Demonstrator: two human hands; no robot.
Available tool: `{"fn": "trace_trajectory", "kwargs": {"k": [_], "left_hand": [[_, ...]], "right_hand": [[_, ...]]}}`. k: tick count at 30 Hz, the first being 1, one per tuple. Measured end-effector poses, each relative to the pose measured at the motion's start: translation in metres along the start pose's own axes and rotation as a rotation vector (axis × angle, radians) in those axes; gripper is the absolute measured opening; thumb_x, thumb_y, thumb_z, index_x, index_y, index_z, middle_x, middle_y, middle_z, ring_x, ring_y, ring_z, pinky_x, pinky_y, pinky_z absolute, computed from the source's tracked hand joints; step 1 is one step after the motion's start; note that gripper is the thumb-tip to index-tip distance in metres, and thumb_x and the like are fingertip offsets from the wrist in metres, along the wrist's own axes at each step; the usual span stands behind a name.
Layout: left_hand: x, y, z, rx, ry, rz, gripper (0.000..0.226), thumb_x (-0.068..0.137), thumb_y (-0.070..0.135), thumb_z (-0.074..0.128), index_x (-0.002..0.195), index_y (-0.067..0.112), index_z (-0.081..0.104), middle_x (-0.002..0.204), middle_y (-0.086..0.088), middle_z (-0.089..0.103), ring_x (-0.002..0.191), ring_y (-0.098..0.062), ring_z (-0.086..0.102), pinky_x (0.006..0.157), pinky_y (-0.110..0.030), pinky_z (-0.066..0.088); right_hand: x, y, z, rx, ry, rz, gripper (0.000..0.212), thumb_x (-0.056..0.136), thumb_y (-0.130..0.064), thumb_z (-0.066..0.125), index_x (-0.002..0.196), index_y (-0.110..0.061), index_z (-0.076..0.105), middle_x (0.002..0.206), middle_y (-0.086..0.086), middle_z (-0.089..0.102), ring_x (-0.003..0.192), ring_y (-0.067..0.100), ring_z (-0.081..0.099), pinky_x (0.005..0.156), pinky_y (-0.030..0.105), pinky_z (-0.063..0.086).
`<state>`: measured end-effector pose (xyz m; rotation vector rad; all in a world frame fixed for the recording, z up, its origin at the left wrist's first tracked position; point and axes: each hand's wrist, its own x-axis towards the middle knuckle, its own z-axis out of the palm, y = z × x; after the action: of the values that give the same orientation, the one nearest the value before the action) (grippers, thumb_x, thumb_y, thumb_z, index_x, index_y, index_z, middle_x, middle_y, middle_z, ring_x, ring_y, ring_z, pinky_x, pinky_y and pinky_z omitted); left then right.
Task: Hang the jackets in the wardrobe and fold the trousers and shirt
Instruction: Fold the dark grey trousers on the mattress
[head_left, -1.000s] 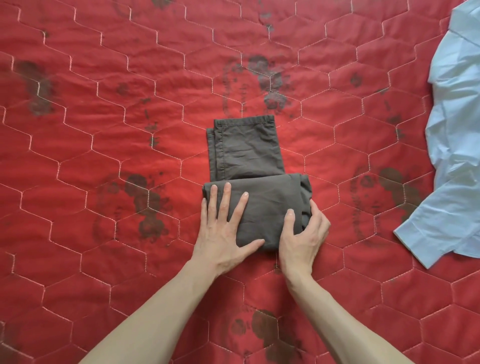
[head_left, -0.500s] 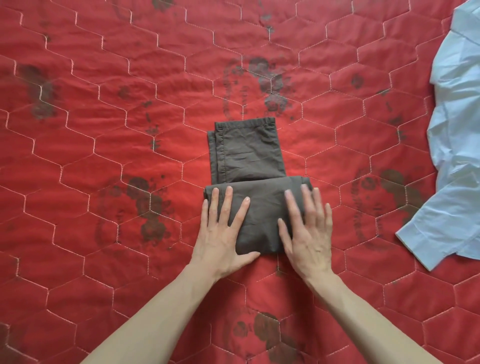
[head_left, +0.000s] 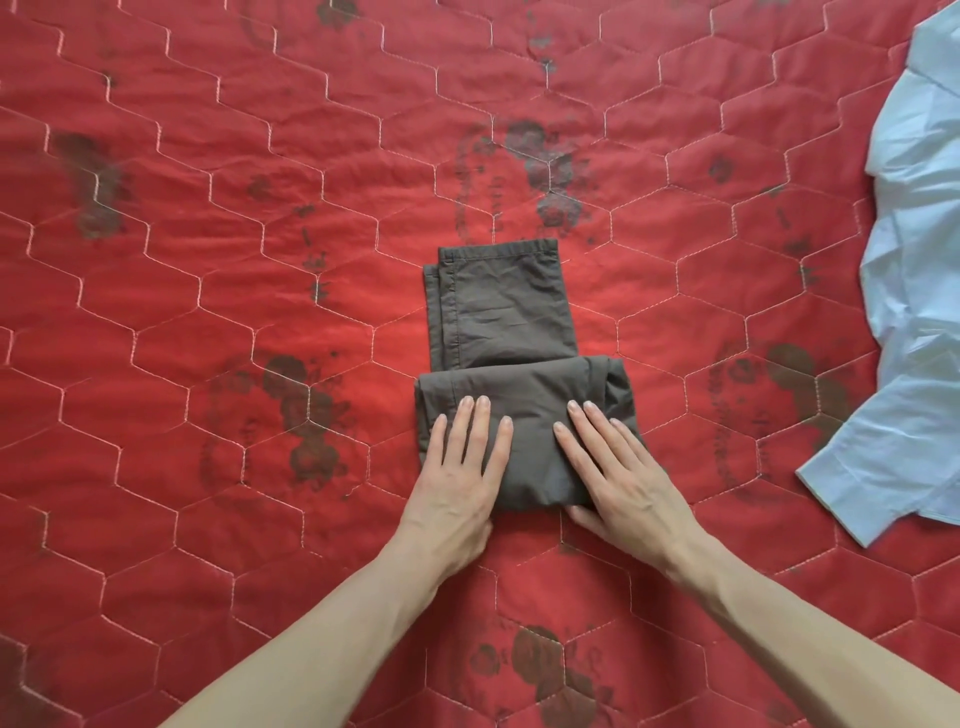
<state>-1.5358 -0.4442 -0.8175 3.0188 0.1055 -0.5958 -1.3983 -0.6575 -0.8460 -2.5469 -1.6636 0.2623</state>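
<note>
The dark brown trousers lie partly folded in the middle of the red quilt, with the leg ends pointing away from me and a thick folded bundle nearest me. My left hand presses flat on the left part of that bundle, fingers straight. My right hand lies flat on the right part, fingers straight and angled up to the left. A light blue shirt lies spread out and crumpled at the right edge of the view.
A red quilt with hexagon stitching and faded dark floral prints covers the whole surface. No wardrobe or jackets are in view.
One second ago my right hand gripped the bundle's right end; it has flattened onto the top and slid left. My left hand stayed pressing the left part.
</note>
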Motion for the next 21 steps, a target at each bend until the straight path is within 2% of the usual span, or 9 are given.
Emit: {"fn": "trace_trajectory", "kwargs": {"k": [2,4,7,9,11,13,16,19,21], "left_hand": [[0.003,0.006,-0.006,0.044,-0.016,-0.042,0.103,0.075,0.021,0.068,0.163,0.001,0.018,0.167,-0.036,0.008,0.156,-0.052,0.008,0.123,-0.062,0.023],[0.006,0.011,-0.015,0.024,-0.051,-0.072,0.097,0.079,0.018,0.063,0.163,0.003,0.016,0.168,-0.034,0.003,0.157,-0.05,0.005,0.125,-0.06,0.019],[0.007,0.011,-0.032,-0.038,-0.14,-0.091,0.09,0.087,0.017,0.052,0.164,0.008,0.008,0.171,-0.027,-0.002,0.159,-0.043,0.001,0.127,-0.054,0.014],[0.005,0.007,-0.049,-0.081,-0.18,-0.101,0.087,0.088,0.019,0.052,0.164,0.011,0.01,0.172,-0.023,0.004,0.16,-0.038,0.007,0.126,-0.051,0.02],[0.004,0.002,-0.068,-0.141,-0.215,-0.096,0.082,0.086,0.024,0.054,0.162,0.014,0.022,0.169,-0.02,0.019,0.155,-0.036,0.022,0.121,-0.048,0.032],[0.003,-0.006,-0.084,-0.198,-0.236,-0.069,0.068,0.084,0.029,0.055,0.149,0.018,0.04,0.154,-0.012,0.044,0.141,-0.032,0.044,0.108,-0.045,0.046],[0.0,-0.027,-0.105,-0.278,-0.21,-0.023,0.046,0.079,0.046,0.049,0.12,0.028,0.06,0.114,0.0,0.07,0.108,-0.029,0.065,0.088,-0.039,0.053],[-0.007,-0.049,-0.116,-0.531,-0.166,-0.112,0.043,0.067,0.057,0.045,0.091,0.027,0.064,0.074,0.004,0.067,0.075,-0.022,0.063,0.069,-0.033,0.051],[-0.011,-0.065,-0.114,-0.775,-0.146,-0.215,0.033,0.065,0.054,0.055,0.085,0.03,0.066,0.066,0.009,0.065,0.062,-0.01,0.06,0.061,-0.028,0.048]], "right_hand": [[0.002,-0.001,-0.007,0.011,0.035,-0.02,0.096,0.076,-0.038,0.084,0.157,-0.005,0.044,0.164,0.023,0.035,0.153,0.038,0.035,0.119,0.051,0.042],[0.005,0.0,-0.018,0.015,0.048,-0.039,0.094,0.067,-0.029,0.091,0.15,-0.004,0.054,0.158,0.022,0.046,0.146,0.037,0.047,0.114,0.049,0.048],[0.009,0.001,-0.034,0.072,0.095,-0.032,0.084,0.061,-0.01,0.09,0.141,-0.004,0.064,0.149,0.018,0.058,0.135,0.034,0.06,0.107,0.047,0.054],[0.01,0.001,-0.043,0.155,0.149,-0.02,0.073,0.062,-0.001,0.088,0.132,-0.004,0.07,0.14,0.014,0.067,0.127,0.031,0.067,0.102,0.045,0.058],[0.008,0.001,-0.053,0.233,0.19,-0.013,0.063,0.064,0.004,0.088,0.125,-0.005,0.073,0.131,0.009,0.072,0.119,0.026,0.072,0.097,0.038,0.06],[0.001,0.003,-0.062,0.31,0.209,-0.001,0.053,0.069,0.004,0.089,0.12,-0.006,0.075,0.122,0.004,0.076,0.11,0.022,0.076,0.089,0.034,0.062],[-0.004,0.008,-0.077,0.401,0.265,0.06,0.038,0.075,-0.001,0.091,0.11,-0.008,0.078,0.105,0.0,0.08,0.091,0.017,0.079,0.077,0.031,0.06],[0.002,0.017,-0.092,0.496,0.348,0.155,0.032,0.077,-0.012,0.092,0.106,-0.009,0.079,0.093,-0.003,0.08,0.077,0.005,0.073,0.072,0.024,0.056],[0.012,0.022,-0.102,0.579,0.389,0.225,0.039,0.079,-0.021,0.089,0.115,-0.011,0.077,0.094,-0.008,0.08,0.08,0.0,0.073,0.076,0.018,0.056]]}}
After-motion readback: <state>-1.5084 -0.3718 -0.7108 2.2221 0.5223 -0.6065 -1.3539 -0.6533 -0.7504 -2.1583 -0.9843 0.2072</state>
